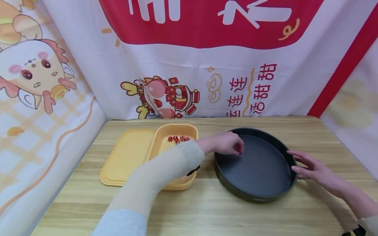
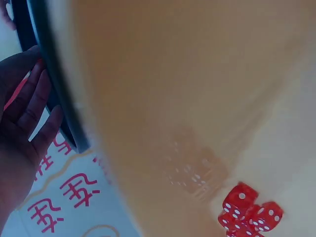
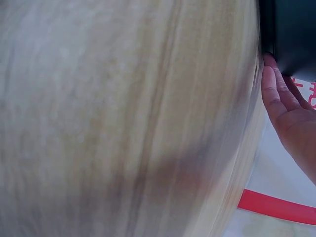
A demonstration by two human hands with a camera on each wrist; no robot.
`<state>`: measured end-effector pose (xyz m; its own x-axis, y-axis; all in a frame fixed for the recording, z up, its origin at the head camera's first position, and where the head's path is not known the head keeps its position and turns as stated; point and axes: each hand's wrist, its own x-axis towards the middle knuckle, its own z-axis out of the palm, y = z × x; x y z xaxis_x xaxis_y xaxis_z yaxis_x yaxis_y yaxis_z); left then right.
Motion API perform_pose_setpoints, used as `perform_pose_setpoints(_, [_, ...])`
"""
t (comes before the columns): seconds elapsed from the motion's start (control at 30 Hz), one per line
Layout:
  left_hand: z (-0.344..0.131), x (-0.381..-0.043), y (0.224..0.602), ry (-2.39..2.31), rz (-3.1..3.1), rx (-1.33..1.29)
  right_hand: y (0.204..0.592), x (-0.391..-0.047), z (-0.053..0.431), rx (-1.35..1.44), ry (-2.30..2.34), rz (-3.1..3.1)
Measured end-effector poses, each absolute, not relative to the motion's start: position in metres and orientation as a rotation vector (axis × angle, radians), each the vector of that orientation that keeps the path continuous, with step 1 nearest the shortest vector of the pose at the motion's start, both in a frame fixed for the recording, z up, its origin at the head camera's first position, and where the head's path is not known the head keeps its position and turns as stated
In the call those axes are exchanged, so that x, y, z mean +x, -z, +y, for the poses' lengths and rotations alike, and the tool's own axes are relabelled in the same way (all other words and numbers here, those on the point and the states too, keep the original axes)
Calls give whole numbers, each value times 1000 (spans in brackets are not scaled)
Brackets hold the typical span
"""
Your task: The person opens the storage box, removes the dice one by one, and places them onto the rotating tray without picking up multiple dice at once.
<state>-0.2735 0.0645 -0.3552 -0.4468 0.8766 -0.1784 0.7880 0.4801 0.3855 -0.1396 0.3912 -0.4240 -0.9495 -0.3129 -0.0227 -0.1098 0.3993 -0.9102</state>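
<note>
My left hand (image 1: 229,143) reaches over the left part of a round dark pan (image 1: 257,164) and pinches a red die (image 1: 239,153) at its fingertips. In the left wrist view, the left hand (image 2: 24,113) shows beside the pan's dark rim (image 2: 59,94). On the pan's right side my right hand (image 1: 314,168) touches the rim with fairly straight fingers; the right wrist view shows the same hand (image 3: 291,111) against the pan's outer wall. Several red dice (image 1: 178,139) with white dots lie in a yellow box (image 1: 177,186), partly hidden by the left forearm.
A yellow lid (image 1: 127,157) lies flat at the left of the box. Both stand with the pan on a wood-grain table (image 1: 203,209). Printed cloth (image 1: 212,65) hangs behind and at both sides of the table.
</note>
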Motion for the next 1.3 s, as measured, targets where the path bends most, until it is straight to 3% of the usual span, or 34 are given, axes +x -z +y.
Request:
perform_pose_setpoints(0.83, [70, -278, 365, -220, 2304, 1503, 423, -140, 390, -371, 1587, 2450])
perform_pose_setpoints(1.3, [22, -284, 345, -525, 2273, 1485, 420, -140, 389, -324, 1570, 2436])
